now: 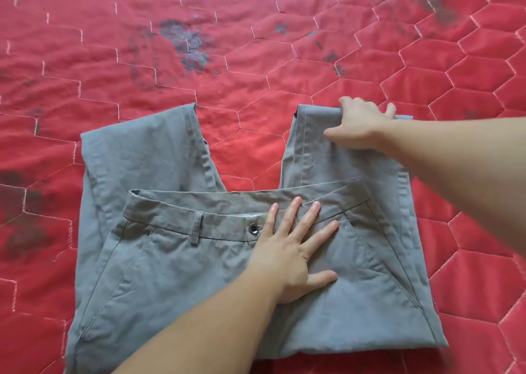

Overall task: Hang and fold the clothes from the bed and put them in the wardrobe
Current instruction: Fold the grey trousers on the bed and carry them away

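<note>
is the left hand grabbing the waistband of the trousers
No, the left hand lies flat with fingers spread, pressing on the grey trousers beside the button, not curled round the waistband.

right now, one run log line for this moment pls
step: folding grey trousers | left hand: flat on waistband | right hand: grips right leg cuff | surface: red quilt

Left hand [293, 252]: palm down, fingers straight and spread, pointing toward 1 o'clock, thumb out toward 3 o'clock; bare forearm enters from 7 o'clock. Right hand [360, 124]: palm down, fingers bent over toward 11 o'clock, thumb toward 9 o'clock; bare forearm enters from 4 o'clock. Hands well apart.
</note>
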Tool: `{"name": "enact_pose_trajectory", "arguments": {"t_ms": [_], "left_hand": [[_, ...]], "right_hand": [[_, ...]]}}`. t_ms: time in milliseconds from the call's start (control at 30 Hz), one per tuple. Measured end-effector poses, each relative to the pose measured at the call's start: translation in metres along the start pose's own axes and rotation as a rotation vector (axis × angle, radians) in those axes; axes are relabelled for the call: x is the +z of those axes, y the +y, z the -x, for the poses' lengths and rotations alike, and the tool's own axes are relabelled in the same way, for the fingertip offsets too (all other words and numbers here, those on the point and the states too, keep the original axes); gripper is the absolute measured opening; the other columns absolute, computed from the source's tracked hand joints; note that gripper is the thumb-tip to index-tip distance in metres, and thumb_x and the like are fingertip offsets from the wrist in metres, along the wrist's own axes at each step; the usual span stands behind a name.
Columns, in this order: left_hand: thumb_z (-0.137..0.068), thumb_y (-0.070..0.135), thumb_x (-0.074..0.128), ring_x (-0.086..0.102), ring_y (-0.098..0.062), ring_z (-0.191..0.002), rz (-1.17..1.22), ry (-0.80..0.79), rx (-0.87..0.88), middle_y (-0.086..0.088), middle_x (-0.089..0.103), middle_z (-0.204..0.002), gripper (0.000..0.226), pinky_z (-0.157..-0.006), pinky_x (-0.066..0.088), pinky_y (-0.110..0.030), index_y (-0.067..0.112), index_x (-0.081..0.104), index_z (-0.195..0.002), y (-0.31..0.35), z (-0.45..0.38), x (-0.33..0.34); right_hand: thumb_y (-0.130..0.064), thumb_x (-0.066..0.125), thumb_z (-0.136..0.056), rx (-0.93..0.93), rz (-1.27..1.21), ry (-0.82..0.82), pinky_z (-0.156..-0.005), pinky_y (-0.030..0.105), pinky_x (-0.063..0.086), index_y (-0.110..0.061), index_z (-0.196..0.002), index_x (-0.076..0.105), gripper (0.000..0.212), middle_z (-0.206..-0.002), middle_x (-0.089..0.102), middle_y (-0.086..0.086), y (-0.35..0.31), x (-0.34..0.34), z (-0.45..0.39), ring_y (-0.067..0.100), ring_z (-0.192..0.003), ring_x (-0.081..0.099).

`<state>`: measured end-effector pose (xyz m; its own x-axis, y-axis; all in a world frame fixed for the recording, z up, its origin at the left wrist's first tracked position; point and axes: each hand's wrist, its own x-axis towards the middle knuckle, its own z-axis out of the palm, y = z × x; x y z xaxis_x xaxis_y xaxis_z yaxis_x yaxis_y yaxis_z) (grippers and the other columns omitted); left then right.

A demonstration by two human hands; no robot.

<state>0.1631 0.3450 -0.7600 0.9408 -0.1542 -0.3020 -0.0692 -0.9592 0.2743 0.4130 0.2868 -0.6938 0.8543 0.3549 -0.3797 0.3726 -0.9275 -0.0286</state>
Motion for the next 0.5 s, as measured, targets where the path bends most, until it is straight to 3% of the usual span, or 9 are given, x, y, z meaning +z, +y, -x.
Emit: {"name": "enact_pose_trajectory", "arguments": {"t_ms": [67,167,233,267,333,367,433,500], "left_hand": [[-0.085,0.078,0.025,-0.032,-0.023,-0.143,-0.001,-0.007,0.003,0.007,-0.025,-0.158,0.079,-0.109,-0.027,-0.051,0.049,-0.014,-0.147,0.0,0.0,0.001],[-0.085,0.074,0.033,-0.028,-0.022,-0.145,0.064,-0.034,-0.003,0.007,-0.019,-0.161,0.078,-0.112,-0.024,-0.05,0.049,-0.006,-0.149,0.001,0.0,-0.011],[-0.086,0.061,0.048,-0.014,-0.018,-0.149,0.184,-0.01,-0.007,0.007,-0.003,-0.163,0.072,-0.117,-0.015,-0.046,0.047,0.016,-0.149,-0.002,0.003,-0.025],[-0.085,0.05,0.055,0.002,-0.019,-0.15,0.258,0.033,-0.006,0.004,0.014,-0.162,0.063,-0.12,-0.004,-0.045,0.041,0.035,-0.144,-0.004,0.009,-0.032],[-0.076,0.031,0.06,0.044,-0.027,-0.132,0.28,0.201,0.017,-0.005,0.054,-0.136,0.039,-0.111,0.027,-0.044,0.026,0.067,-0.114,-0.008,0.028,-0.04],[-0.072,0.028,0.059,0.057,-0.029,-0.117,0.245,0.279,0.03,-0.004,0.063,-0.119,0.029,-0.101,0.037,-0.042,0.022,0.071,-0.098,-0.011,0.04,-0.041],[-0.071,0.027,0.055,0.062,-0.026,-0.101,0.193,0.351,0.038,0.002,0.066,-0.101,0.02,-0.089,0.04,-0.039,0.023,0.07,-0.084,-0.019,0.063,-0.037],[-0.074,0.029,0.051,0.062,-0.024,-0.099,0.184,0.378,0.009,0.004,0.066,-0.098,0.02,-0.086,0.038,-0.039,0.025,0.07,-0.082,-0.031,0.08,-0.034]], "right_hand": [[-0.024,0.056,-0.076,-0.066,-0.072,0.065,-0.098,0.044,0.026,-0.02,-0.097,0.059,0.022,-0.1,0.063,0.003,0.001,-0.008,0.006,0.03,-0.103,0.055],[-0.013,0.063,-0.074,-0.354,-0.132,0.268,-0.082,0.038,0.036,-0.017,-0.091,0.067,0.018,-0.085,0.058,0.0,0.013,-0.012,0.043,0.032,-0.09,0.058],[-0.007,0.068,-0.067,-0.536,-0.114,0.352,-0.072,0.039,0.041,-0.011,-0.086,0.066,0.02,-0.077,0.058,0.003,0.022,-0.008,0.084,0.035,-0.077,0.061],[-0.004,0.071,-0.063,-0.596,-0.08,0.361,-0.067,0.039,0.044,-0.01,-0.084,0.065,0.023,-0.075,0.06,0.005,0.026,-0.001,0.106,0.035,-0.07,0.061],[-0.005,0.076,-0.055,-0.642,-0.022,0.331,-0.057,0.037,0.047,-0.011,-0.082,0.062,0.03,-0.07,0.062,0.006,0.032,0.02,0.144,0.033,-0.061,0.062],[-0.006,0.077,-0.055,-0.638,0.001,0.291,-0.054,0.036,0.047,-0.011,-0.081,0.061,0.031,-0.069,0.062,0.006,0.033,0.033,0.158,0.032,-0.059,0.062],[-0.011,0.074,-0.06,-0.604,0.092,0.138,-0.052,0.038,0.047,-0.012,-0.083,0.059,0.027,-0.072,0.06,0.006,0.032,0.058,0.176,0.032,-0.063,0.063],[-0.02,0.067,-0.069,-0.524,0.166,0.012,-0.061,0.04,0.047,-0.015,-0.092,0.056,0.026,-0.084,0.058,0.005,0.031,0.074,0.18,0.033,-0.075,0.064]]}}
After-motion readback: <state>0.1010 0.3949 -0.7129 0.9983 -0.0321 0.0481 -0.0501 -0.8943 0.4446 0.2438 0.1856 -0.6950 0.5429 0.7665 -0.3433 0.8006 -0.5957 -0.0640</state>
